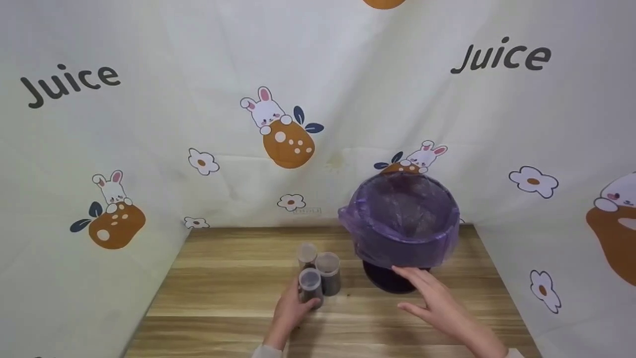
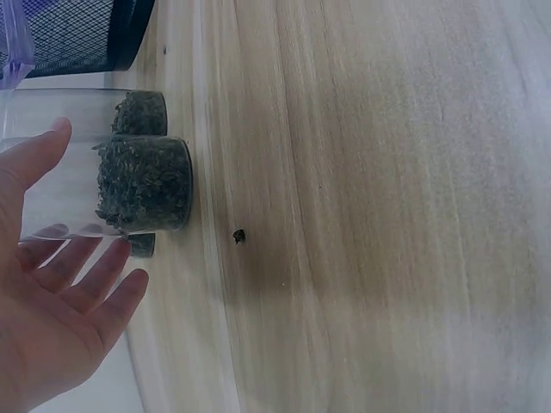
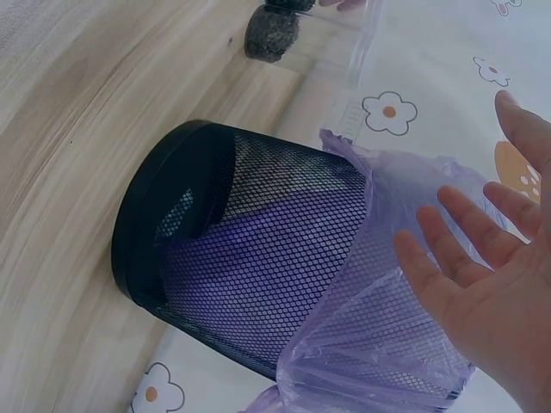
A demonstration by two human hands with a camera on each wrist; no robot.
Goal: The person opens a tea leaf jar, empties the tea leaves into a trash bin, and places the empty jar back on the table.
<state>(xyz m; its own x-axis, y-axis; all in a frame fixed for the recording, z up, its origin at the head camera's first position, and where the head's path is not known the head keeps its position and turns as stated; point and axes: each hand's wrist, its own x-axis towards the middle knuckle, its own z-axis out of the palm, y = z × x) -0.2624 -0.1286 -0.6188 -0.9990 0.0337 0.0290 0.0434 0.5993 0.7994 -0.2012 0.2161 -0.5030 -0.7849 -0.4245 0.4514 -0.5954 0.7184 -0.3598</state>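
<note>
Three clear plastic jars stand close together on the wooden table, holding dark dried leaves. My left hand [image 1: 290, 308] holds the front jar [image 2: 142, 185], with the thumb on one side and fingertips on the other. Behind it are the right jar [image 1: 330, 276] and the back jar [image 1: 307, 253]. To their right stands a black mesh wastebasket [image 3: 284, 172] lined with a thin purple bag [image 1: 397, 251], which is folded over its rim. My right hand [image 1: 439, 303] is beside the basket with fingers extended, holding nothing; the head view does not show whether it touches the bag.
A small dark crumb [image 2: 239, 235] lies on the wooden tabletop [image 1: 223, 278] near the jars. A pale printed curtain [image 1: 198, 124] with rabbits, flowers and lettering rises at the back and both sides of the table.
</note>
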